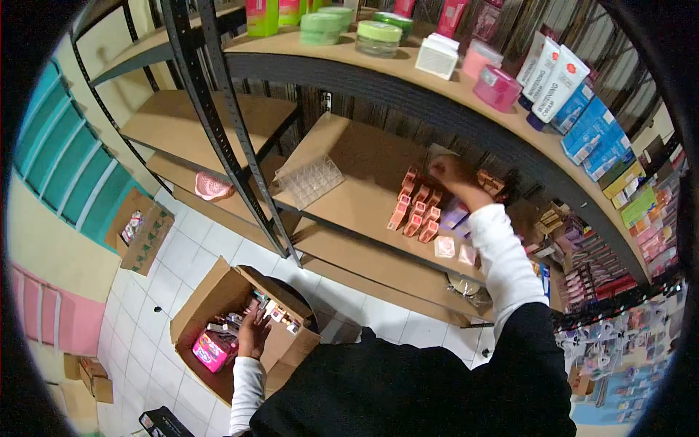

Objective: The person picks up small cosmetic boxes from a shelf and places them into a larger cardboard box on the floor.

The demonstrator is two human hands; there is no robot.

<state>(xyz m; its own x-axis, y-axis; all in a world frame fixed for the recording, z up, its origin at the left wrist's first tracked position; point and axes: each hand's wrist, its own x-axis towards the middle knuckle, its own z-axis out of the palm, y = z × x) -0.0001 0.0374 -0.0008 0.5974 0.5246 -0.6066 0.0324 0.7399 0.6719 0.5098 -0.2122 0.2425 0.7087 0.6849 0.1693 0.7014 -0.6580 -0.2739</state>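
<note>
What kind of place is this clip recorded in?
Most likely a small cosmetics shop being stocked: metal shelving carries cream tubes and jars, and an open cardboard box of packaged goods sits on the tiled floor.

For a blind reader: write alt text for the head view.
A person's right hand reaches among small orange boxes on a shelf, while the left hand is down in an open cardboard box of packaged goods on the tiled floor.

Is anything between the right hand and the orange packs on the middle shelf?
Nothing visible. The right hand is already at the back of the orange packs, on the shelf board, with no item between them.
</note>
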